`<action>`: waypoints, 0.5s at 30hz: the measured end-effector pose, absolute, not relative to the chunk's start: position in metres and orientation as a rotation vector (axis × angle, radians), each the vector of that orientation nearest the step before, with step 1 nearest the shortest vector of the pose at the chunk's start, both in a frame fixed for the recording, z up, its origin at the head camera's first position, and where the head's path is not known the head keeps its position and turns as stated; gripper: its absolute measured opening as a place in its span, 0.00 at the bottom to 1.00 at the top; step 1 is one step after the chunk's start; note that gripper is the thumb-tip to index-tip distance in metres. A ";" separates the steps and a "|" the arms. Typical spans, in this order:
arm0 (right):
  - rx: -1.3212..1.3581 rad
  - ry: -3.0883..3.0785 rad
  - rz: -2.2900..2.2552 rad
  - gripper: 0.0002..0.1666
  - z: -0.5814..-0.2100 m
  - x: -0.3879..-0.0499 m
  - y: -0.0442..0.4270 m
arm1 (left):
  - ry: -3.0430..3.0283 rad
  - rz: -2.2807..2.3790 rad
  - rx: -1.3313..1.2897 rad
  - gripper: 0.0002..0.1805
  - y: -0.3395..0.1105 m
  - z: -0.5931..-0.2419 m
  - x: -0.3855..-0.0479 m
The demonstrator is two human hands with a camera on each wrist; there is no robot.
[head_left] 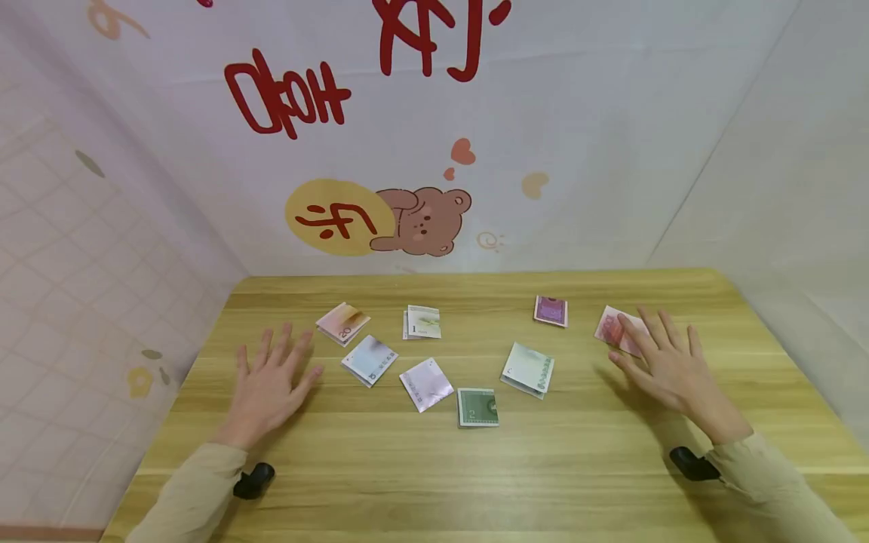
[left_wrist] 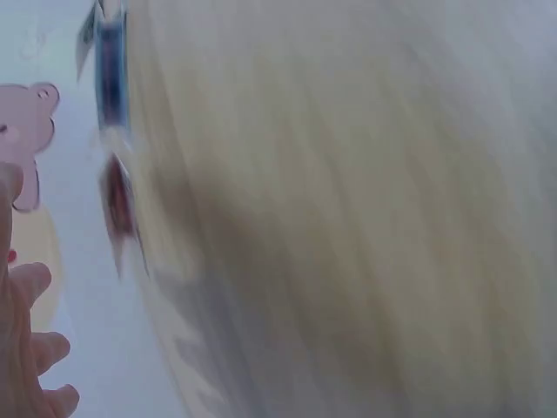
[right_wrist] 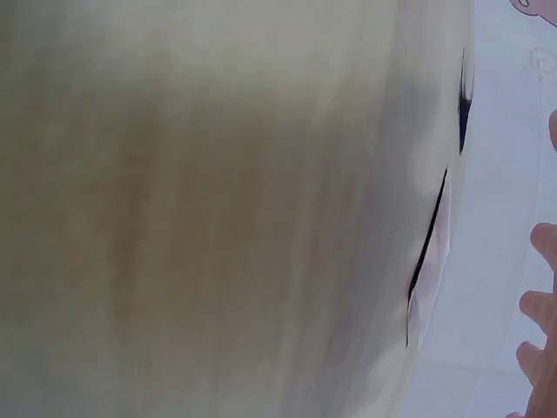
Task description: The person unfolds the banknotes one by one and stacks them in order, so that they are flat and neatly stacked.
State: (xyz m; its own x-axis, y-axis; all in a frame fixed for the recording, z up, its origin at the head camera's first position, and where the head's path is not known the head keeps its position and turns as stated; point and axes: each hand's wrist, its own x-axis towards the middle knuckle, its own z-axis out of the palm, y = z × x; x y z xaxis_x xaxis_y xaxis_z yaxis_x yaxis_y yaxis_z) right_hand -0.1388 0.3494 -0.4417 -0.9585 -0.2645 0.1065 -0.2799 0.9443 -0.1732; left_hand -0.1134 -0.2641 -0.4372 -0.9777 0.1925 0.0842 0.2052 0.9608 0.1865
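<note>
1. Green paper marks the clock's centre in the head view: a dark green note (head_left: 478,408) lies folded on the wooden table (head_left: 434,483). Around it, the brownish note (head_left: 342,323) and blue note (head_left: 370,360) sit at ten, the lilac note (head_left: 426,385) just past nine, the white note (head_left: 424,322) at eleven, the purple note (head_left: 551,310) at one, the pale green note (head_left: 529,366) and, farther out, red note (head_left: 609,329) at two. The left hand (head_left: 268,396) is spread at nine; the right hand (head_left: 668,369), also spread, reaches across the red note near three (whether it touches, I cannot tell).
2. Left wrist view, blurred: the left hand's fingers stand apart at eight, pinching nothing. Moving it gently should avoid scattering loose paper.
3. Right wrist view: what looks like the red note lies between three and four, fingers fanned beyond. Gripping the folded edge between thumb and forefinger would probably keep its leaves together.
</note>
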 end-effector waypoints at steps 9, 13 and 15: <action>0.362 -2.966 0.370 0.42 -0.447 -0.131 0.363 | -2.973 -0.359 -0.402 0.37 -0.221 -0.433 -0.117; 0.398 -2.920 0.411 0.40 -0.450 -0.137 0.370 | -2.951 -0.355 -0.452 0.37 -0.203 -0.432 -0.118; 0.430 -2.891 0.457 0.37 -0.452 -0.142 0.372 | -2.940 -0.361 -0.484 0.36 -0.194 -0.433 -0.119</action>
